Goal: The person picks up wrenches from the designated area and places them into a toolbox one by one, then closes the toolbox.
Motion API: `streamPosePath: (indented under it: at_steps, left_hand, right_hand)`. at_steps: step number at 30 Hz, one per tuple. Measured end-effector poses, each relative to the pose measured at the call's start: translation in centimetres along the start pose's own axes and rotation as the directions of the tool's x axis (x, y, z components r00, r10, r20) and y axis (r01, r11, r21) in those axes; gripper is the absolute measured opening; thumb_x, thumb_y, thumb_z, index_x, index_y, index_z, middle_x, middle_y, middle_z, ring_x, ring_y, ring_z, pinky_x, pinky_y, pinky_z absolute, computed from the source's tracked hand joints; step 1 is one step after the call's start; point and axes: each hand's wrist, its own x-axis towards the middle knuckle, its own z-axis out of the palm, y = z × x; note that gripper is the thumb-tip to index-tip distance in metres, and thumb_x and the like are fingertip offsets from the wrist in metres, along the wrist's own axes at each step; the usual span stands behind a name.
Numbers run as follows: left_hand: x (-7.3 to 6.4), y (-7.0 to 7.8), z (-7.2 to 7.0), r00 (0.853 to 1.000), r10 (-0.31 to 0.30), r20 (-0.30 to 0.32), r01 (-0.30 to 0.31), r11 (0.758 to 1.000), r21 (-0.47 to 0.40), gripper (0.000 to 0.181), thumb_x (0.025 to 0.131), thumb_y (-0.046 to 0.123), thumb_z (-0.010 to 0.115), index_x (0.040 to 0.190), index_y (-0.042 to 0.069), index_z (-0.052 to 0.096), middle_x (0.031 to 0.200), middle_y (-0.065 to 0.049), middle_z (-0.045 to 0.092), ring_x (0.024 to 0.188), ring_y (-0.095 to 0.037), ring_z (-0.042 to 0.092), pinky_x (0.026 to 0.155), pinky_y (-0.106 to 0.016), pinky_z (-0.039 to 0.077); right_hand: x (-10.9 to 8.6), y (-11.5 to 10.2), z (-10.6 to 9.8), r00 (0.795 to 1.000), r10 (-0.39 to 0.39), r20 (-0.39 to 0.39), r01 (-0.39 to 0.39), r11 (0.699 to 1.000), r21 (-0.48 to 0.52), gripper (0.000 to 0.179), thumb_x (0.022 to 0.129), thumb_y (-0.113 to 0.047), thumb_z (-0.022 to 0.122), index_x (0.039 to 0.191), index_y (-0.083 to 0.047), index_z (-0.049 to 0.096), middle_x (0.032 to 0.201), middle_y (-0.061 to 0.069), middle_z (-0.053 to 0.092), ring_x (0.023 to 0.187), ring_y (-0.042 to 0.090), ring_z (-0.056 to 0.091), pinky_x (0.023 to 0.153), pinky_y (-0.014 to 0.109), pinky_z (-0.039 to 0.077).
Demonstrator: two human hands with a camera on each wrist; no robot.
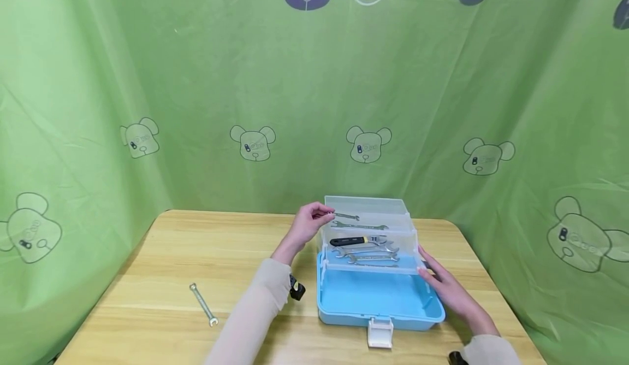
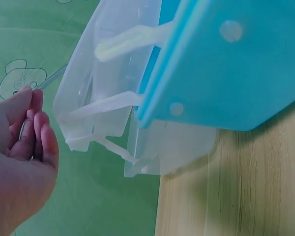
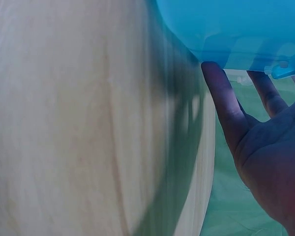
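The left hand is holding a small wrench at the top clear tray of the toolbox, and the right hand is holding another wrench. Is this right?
Not quite. In the head view the left hand pinches the small wrench at the top tray, but the right hand holds no wrench: its straight fingers rest against the toolbox side.

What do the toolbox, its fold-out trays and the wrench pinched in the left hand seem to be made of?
Toolbox base: opaque light-blue plastic, smooth with a slight sheen.
Fold-out trays: clear plastic; the tools inside show through the walls.
Wrench pinched by the left hand: probably steel, silvery and bright.
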Motion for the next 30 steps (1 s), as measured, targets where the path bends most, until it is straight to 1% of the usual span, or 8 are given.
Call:
streamPosePath:
  at_steps: [4, 10, 13, 17, 20, 23, 26, 30]
  left_hand:
    - [0.1, 0.0, 0.3, 1.000, 0.013, -0.010, -0.012, 0.998, 0.067, 0.018, 0.095, 0.015, 0.075, 0.112, 0.009, 0.075, 0.100, -0.007, 0.074, 0.087, -0.012, 0.060, 0.077, -0.026, 0.052]
    - [0.4, -0.2, 0.7, 1.000, 0.017, -0.010, -0.016, 0.992, 0.126, 0.017, 0.096, 0.017, 0.074, 0.112, 0.011, 0.075, 0.101, -0.004, 0.074, 0.092, -0.013, 0.063, 0.083, -0.029, 0.054]
    - [0.6, -0.2, 0.9, 1.000, 0.012, -0.006, -0.011, 0.990, 0.142, 0.017, 0.096, 0.016, 0.074, 0.112, 0.011, 0.075, 0.100, -0.004, 0.074, 0.091, -0.013, 0.063, 0.081, -0.027, 0.055]
    - [0.9, -0.1, 1.2, 1.000, 0.026, 0.004, -0.027, 0.976, 0.214, 0.016, 0.095, 0.018, 0.075, 0.110, 0.012, 0.076, 0.099, -0.002, 0.073, 0.090, -0.012, 0.063, 0.075, -0.025, 0.055]
    - [1.0, 0.1, 1.3, 0.999, 0.035, 0.010, -0.036, 0.957, 0.289, 0.014, 0.095, 0.021, 0.076, 0.107, 0.015, 0.077, 0.097, 0.001, 0.072, 0.090, -0.012, 0.061, 0.075, -0.025, 0.054]
    - [1.1, 0.2, 1.5, 0.999, 0.038, 0.001, -0.036, 0.934, 0.356, 0.013, 0.094, 0.024, 0.077, 0.106, 0.020, 0.078, 0.095, 0.005, 0.070, 0.094, -0.012, 0.057, 0.081, -0.028, 0.048]
    - [1.1, 0.3, 1.7, 0.998, 0.057, -0.016, -0.045, 0.906, 0.422, 0.012, 0.094, 0.028, 0.077, 0.105, 0.023, 0.078, 0.092, 0.009, 0.068, 0.097, -0.012, 0.052, 0.087, -0.032, 0.042]
    - [1.2, 0.3, 2.0, 0.995, 0.094, -0.042, -0.060, 0.862, 0.504, 0.012, 0.093, 0.029, 0.078, 0.104, 0.025, 0.079, 0.090, 0.012, 0.070, 0.099, -0.014, 0.052, 0.092, -0.035, 0.039]
  right_hand:
    - [0.0, -0.1, 0.0, 1.000, 0.003, 0.001, -0.003, 1.000, -0.002, 0.073, 0.110, -0.052, 0.041, 0.167, -0.030, 0.001, 0.169, 0.033, 0.004, 0.150, 0.063, 0.010, 0.114, 0.080, 0.016]
    - [0.2, 0.0, 0.1, 1.000, 0.001, -0.001, -0.001, 1.000, -0.005, 0.073, 0.110, -0.052, 0.041, 0.167, -0.031, 0.001, 0.169, 0.034, 0.005, 0.150, 0.063, 0.011, 0.114, 0.079, 0.019]
    - [0.2, 0.1, 0.1, 1.000, -0.005, -0.003, 0.005, 1.000, -0.007, 0.073, 0.110, -0.051, 0.041, 0.167, -0.030, 0.002, 0.168, 0.034, 0.005, 0.150, 0.063, 0.012, 0.114, 0.079, 0.020]
    - [0.2, 0.3, 0.1, 1.000, -0.003, -0.005, 0.003, 1.000, -0.007, 0.073, 0.109, -0.052, 0.042, 0.167, -0.031, 0.002, 0.169, 0.033, 0.005, 0.150, 0.063, 0.012, 0.113, 0.080, 0.019]
    - [0.2, 0.4, 0.1, 1.000, 0.000, -0.007, 0.000, 1.000, -0.003, 0.073, 0.109, -0.052, 0.042, 0.167, -0.032, 0.002, 0.169, 0.033, 0.005, 0.150, 0.063, 0.011, 0.113, 0.080, 0.019]
    - [0.3, 0.5, 0.1, 1.000, -0.003, -0.011, 0.003, 1.000, -0.007, 0.072, 0.110, -0.051, 0.042, 0.167, -0.033, 0.001, 0.169, 0.033, 0.005, 0.150, 0.063, 0.011, 0.114, 0.080, 0.019]
    - [0.3, 0.6, 0.1, 1.000, -0.005, -0.011, 0.005, 1.000, -0.013, 0.072, 0.110, -0.051, 0.041, 0.166, -0.034, 0.001, 0.168, 0.034, 0.005, 0.149, 0.063, 0.012, 0.114, 0.080, 0.020]
    - [0.3, 0.5, 0.1, 1.000, -0.003, -0.006, 0.003, 1.000, -0.004, 0.073, 0.110, -0.051, 0.042, 0.167, -0.031, 0.001, 0.168, 0.035, 0.005, 0.149, 0.064, 0.012, 0.113, 0.080, 0.020]
